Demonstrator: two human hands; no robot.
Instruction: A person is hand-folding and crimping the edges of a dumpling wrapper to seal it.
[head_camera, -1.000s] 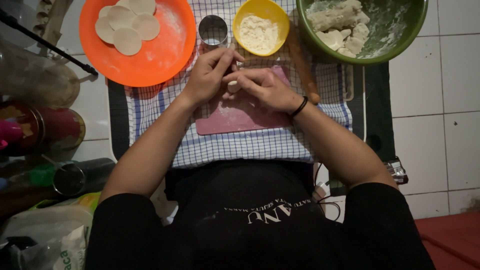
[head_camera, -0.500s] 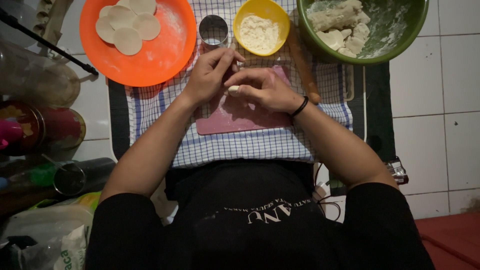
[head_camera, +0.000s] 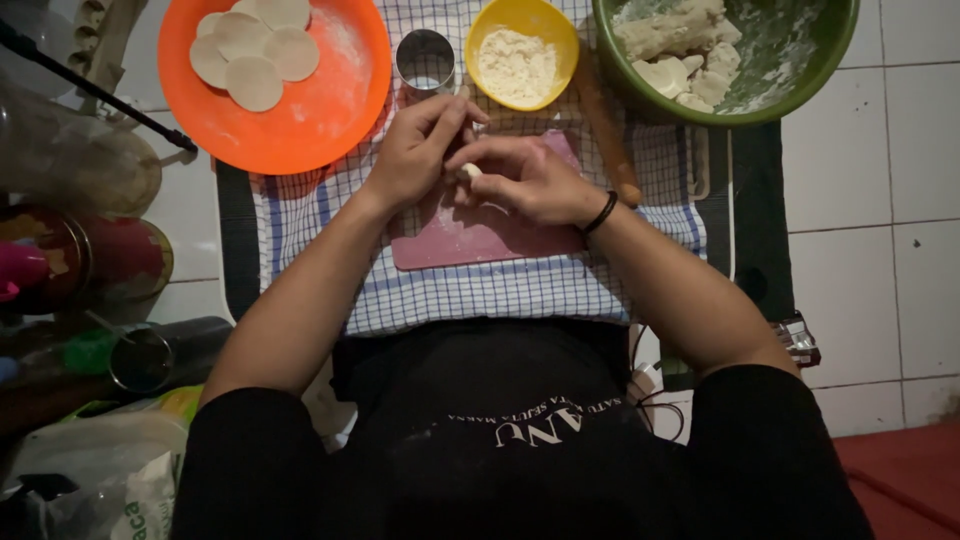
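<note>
Your left hand (head_camera: 415, 152) and right hand (head_camera: 525, 180) pinch the dough piece (head_camera: 468, 171) above the pink board (head_camera: 480, 225); soft, light, grip edges gently.

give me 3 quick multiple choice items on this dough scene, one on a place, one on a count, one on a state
1. Where does the rolling pin lie?
A. by the right hand
B. on the orange plate
C. in the green bowl

2. How many dough discs are on the orange plate?
A. one
B. four
C. nine

3. What is the state of the dough piece?
A. lying alone on the pink board
B. pinched between both hands
C. in the yellow bowl

Answers: 1 A, the pin runs past the right hand; 2 B, four overlapping rounds show; 3 B, left hand and right hand close on it.
</note>
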